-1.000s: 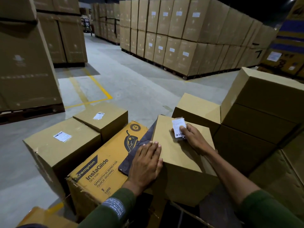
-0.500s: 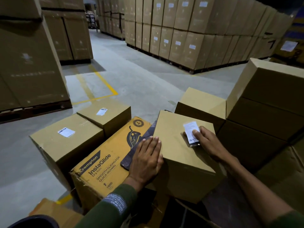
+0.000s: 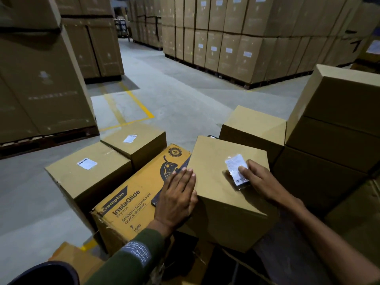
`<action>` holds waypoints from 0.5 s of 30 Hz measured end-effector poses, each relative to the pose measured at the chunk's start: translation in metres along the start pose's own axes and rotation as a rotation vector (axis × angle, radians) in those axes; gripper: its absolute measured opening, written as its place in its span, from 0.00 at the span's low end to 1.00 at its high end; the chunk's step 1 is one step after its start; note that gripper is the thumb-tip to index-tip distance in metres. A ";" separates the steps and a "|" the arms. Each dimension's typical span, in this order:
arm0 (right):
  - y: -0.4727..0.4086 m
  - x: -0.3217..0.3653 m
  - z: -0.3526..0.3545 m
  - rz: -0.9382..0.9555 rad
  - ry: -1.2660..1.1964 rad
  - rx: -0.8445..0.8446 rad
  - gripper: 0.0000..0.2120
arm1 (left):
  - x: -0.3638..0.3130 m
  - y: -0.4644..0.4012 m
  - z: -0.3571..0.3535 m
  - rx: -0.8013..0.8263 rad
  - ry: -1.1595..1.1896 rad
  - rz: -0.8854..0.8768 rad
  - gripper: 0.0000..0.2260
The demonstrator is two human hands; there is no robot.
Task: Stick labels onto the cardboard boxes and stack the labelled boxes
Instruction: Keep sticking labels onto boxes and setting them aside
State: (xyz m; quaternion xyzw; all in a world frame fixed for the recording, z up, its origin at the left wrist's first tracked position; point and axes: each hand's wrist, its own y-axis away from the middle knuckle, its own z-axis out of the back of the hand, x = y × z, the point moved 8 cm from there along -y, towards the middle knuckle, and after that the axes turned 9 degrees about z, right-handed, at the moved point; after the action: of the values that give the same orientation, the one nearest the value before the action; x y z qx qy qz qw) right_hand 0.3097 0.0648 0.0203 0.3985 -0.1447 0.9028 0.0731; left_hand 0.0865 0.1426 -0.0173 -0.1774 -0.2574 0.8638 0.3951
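Observation:
A plain cardboard box (image 3: 218, 161) sits in front of me, tilted on other boxes. A white label (image 3: 233, 164) lies on its top near the right edge. My right hand (image 3: 259, 179) presses flat on the label's near end with straight fingers. My left hand (image 3: 178, 194) lies flat against the box's left edge, fingers straight. Two labelled boxes stand on the floor to the left: a near one (image 3: 96, 179) and a farther one (image 3: 141, 145), each with a white label on top.
A yellow Crompton InstaGlide carton (image 3: 133, 200) lies under my left hand. Unlabelled boxes stand behind (image 3: 255, 128) and stacked at the right (image 3: 337, 128). Pallets of tall cartons line the left (image 3: 41, 85) and back (image 3: 236, 38). Grey floor with yellow lines lies between.
My right hand slid the label toward the box's right side and now presses it down. The left hand stayed against the box's left edge. The view tilted lower.

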 end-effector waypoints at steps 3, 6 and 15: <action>-0.016 -0.013 0.012 -0.034 0.003 -0.078 0.16 | -0.003 -0.002 0.001 0.006 0.001 0.013 0.22; -0.049 -0.006 0.003 -0.041 0.003 -0.106 0.16 | -0.006 -0.003 -0.001 0.042 -0.015 0.020 0.23; -0.023 0.008 -0.010 0.058 -0.038 0.048 0.15 | -0.009 -0.001 0.002 0.061 -0.046 0.031 0.23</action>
State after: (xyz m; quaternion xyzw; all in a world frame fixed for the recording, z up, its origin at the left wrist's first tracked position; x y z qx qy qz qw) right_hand 0.3027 0.0897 0.0242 0.4129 -0.1360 0.8999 0.0343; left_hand 0.0916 0.1358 -0.0143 -0.1494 -0.2373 0.8811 0.3809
